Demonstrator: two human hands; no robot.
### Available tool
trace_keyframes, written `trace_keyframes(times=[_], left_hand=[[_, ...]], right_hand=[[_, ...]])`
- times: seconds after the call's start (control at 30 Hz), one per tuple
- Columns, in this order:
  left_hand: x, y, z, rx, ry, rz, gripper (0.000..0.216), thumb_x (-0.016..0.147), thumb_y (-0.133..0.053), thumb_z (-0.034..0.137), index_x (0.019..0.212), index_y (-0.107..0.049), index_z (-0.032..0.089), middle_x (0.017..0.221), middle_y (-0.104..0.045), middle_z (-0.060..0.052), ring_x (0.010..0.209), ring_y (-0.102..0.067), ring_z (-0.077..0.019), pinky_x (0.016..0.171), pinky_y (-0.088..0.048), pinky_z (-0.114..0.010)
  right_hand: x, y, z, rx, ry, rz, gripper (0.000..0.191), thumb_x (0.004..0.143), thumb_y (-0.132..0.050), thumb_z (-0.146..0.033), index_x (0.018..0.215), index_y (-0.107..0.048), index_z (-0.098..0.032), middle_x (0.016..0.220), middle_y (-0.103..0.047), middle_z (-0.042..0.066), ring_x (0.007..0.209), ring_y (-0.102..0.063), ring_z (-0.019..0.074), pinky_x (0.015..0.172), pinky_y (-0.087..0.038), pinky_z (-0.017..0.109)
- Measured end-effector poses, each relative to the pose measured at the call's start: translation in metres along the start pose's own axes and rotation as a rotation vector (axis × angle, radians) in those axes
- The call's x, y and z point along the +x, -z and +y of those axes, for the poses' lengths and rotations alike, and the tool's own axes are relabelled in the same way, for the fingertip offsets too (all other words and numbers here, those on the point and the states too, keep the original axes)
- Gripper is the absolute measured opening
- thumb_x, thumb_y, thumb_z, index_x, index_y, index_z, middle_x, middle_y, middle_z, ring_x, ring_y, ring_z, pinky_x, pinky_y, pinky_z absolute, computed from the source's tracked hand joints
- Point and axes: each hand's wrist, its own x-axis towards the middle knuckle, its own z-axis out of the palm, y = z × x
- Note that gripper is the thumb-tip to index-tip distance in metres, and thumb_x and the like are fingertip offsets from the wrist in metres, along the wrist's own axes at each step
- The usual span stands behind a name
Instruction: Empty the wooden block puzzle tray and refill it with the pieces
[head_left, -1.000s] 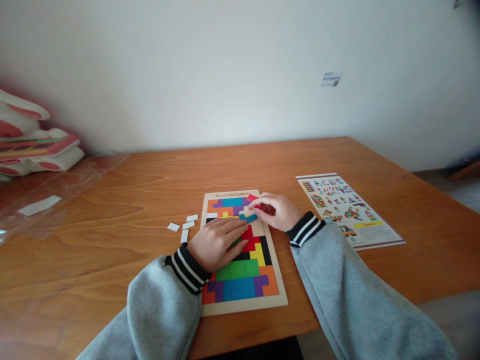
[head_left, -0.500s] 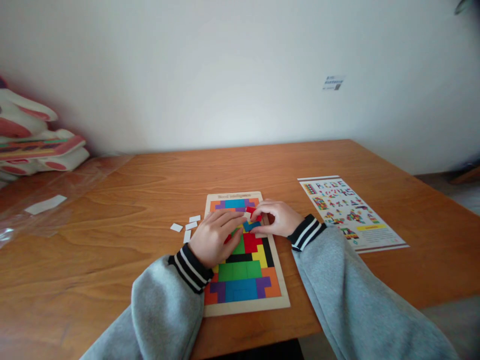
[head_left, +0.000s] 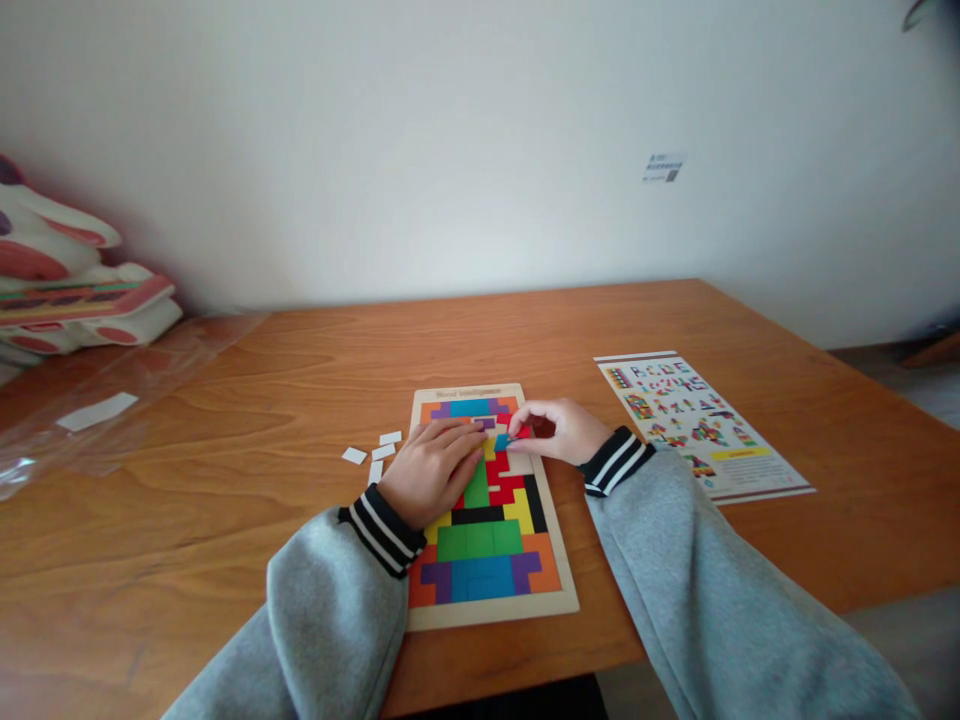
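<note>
A wooden block puzzle board (head_left: 568, 603) lies on the table in front of me, filled mostly with coloured flat pieces. My left hand (head_left: 435, 470) rests flat over its left side, fingers stretched out and covering some pieces. Thumb and forefinger of my right hand (head_left: 559, 432) pinch at a small blue puzzle piece (head_left: 502, 442) near the upper right of the board. Red pieces (head_left: 498, 470) sit just below, with bare wood (head_left: 517, 463) showing beside them. Green pieces (head_left: 480, 541) fill a band lower down.
Several small white tiles (head_left: 354, 455) lie left of the board. A printed pattern sheet (head_left: 757, 478) lies to the right. At the far left are clear plastic wrapping (head_left: 187, 350) and a white and pink toy (head_left: 112, 305). A wall (head_left: 420, 150) stands behind the table (head_left: 337, 350).
The blue piece has shifted slightly up and now sits at my right fingertips. Red pieces and bare wood show where it lay. My left hand has barely moved.
</note>
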Motion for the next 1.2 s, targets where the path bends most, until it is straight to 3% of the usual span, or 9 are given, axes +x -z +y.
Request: trace_keyframes(times=[0.17, 0.37, 0.53, 0.67, 0.77, 0.9, 1.07, 1.2], left_hand=[[0.000, 0.000, 0.001, -0.008, -0.039, 0.005, 0.027, 0.097, -0.052, 0.023, 0.118, -0.068, 0.020, 0.124, -0.069, -0.009, 0.115, -0.060, -0.0252, 0.098, -0.051, -0.047], [0.001, 0.002, 0.004, -0.053, -0.021, 0.044, 0.022, 0.096, -0.054, 0.024, 0.108, -0.072, 0.022, 0.124, -0.069, -0.008, 0.113, -0.062, -0.0266, 0.096, -0.052, -0.048], [0.005, 0.002, 0.010, -0.340, 0.285, 0.197, 0.034, 0.093, -0.062, 0.034, 0.123, -0.062, 0.019, 0.108, -0.074, -0.009, 0.093, -0.070, -0.0203, 0.086, -0.058, -0.037], [0.007, 0.000, 0.009, -0.637, 0.480, 0.191, 0.033, 0.087, -0.067, 0.046, 0.104, -0.068, 0.017, 0.084, -0.076, -0.005, 0.075, -0.072, -0.0188, 0.071, -0.059, -0.030], [0.009, -0.002, 0.004, -0.781, 0.575, 0.245, 0.037, 0.084, -0.068, 0.050, 0.094, -0.068, 0.015, 0.081, -0.075, -0.006, 0.072, -0.071, -0.0188, 0.065, -0.058, -0.028], [0.010, -0.004, -0.002, -0.854, 0.653, 0.334, 0.044, 0.082, -0.068, 0.054, 0.102, -0.070, 0.014, 0.093, -0.075, -0.009, 0.078, -0.072, -0.0192, 0.069, -0.059, -0.028], [0.010, -0.006, -0.007, -0.901, 0.727, 0.369, 0.052, 0.082, -0.067, 0.057, 0.109, -0.071, 0.014, 0.104, -0.073, -0.009, 0.079, -0.071, -0.0176, 0.071, -0.060, -0.028], [0.010, -0.005, -0.006, -0.911, 0.771, 0.357, 0.055, 0.080, -0.069, 0.058, 0.114, -0.069, 0.015, 0.096, -0.072, -0.006, 0.068, -0.068, -0.0129, 0.063, -0.059, -0.024]], right_hand=[[0.003, 0.000, 0.003, 0.099, -0.028, 0.130, 0.031, 0.075, -0.076, -0.045, 0.088, -0.067, -0.019, 0.084, -0.070, 0.003, 0.071, -0.062, 0.0148, 0.069, -0.051, 0.030], [0.004, -0.002, 0.007, 0.124, -0.052, 0.157, 0.031, 0.075, -0.076, -0.042, 0.093, -0.065, -0.019, 0.084, -0.069, 0.002, 0.070, -0.062, 0.0144, 0.067, -0.052, 0.030], [0.003, -0.015, -0.008, 0.218, -0.004, 0.090, 0.031, 0.075, -0.077, -0.044, 0.092, -0.065, -0.020, 0.088, -0.070, 0.003, 0.074, -0.065, 0.0149, 0.071, -0.054, 0.030], [0.001, -0.025, -0.017, 0.227, 0.052, 0.057, 0.033, 0.076, -0.077, -0.043, 0.098, -0.067, -0.021, 0.094, -0.072, 0.004, 0.080, -0.067, 0.0164, 0.078, -0.056, 0.032], [0.002, -0.026, -0.015, 0.118, 0.091, 0.154, 0.033, 0.077, -0.077, -0.039, 0.103, -0.067, -0.022, 0.101, -0.073, 0.005, 0.089, -0.068, 0.0191, 0.084, -0.055, 0.035], [0.006, -0.027, -0.007, -0.139, 0.200, 0.287, 0.023, 0.083, -0.071, -0.029, 0.105, -0.066, -0.024, 0.109, -0.072, 0.008, 0.103, -0.067, 0.0231, 0.094, -0.052, 0.040], [0.013, -0.032, -0.006, -0.297, 0.229, 0.272, 0.025, 0.085, -0.071, -0.026, 0.109, -0.064, -0.024, 0.114, -0.070, 0.009, 0.108, -0.065, 0.0249, 0.095, -0.050, 0.044], [0.017, -0.035, -0.011, -0.367, 0.222, 0.216, 0.034, 0.080, -0.078, -0.033, 0.109, -0.063, -0.022, 0.114, -0.069, 0.011, 0.106, -0.065, 0.0268, 0.094, -0.050, 0.046]])
